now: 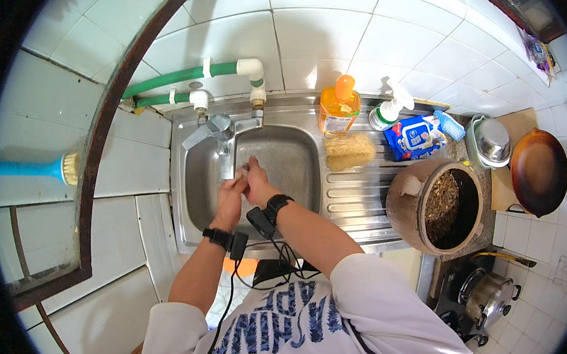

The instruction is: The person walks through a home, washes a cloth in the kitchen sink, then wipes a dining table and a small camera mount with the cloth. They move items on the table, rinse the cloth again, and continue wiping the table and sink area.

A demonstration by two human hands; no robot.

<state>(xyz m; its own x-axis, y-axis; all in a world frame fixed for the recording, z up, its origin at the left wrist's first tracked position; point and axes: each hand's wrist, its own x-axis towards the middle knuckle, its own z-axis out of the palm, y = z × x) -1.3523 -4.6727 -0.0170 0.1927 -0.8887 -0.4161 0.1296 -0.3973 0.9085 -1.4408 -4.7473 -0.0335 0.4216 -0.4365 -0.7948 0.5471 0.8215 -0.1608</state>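
Both my hands meet over a stainless steel sink, just beneath the end of the metal tap. My left hand has its fingers against those of my right hand, which reaches in from the right. Something small and pale shows between the fingertips; what it is, and which hand holds it, I cannot tell. Black straps with small boxes and cables circle both wrists. On the ribbed drainboard right of the basin lies a tan loofah sponge.
Behind the loofah stand an orange liquid bottle and a white spray bottle. A blue wipes pack lies beside a clay pot of dry plant matter. Farther right are a wooden-handled pan and a lidded steel pot.
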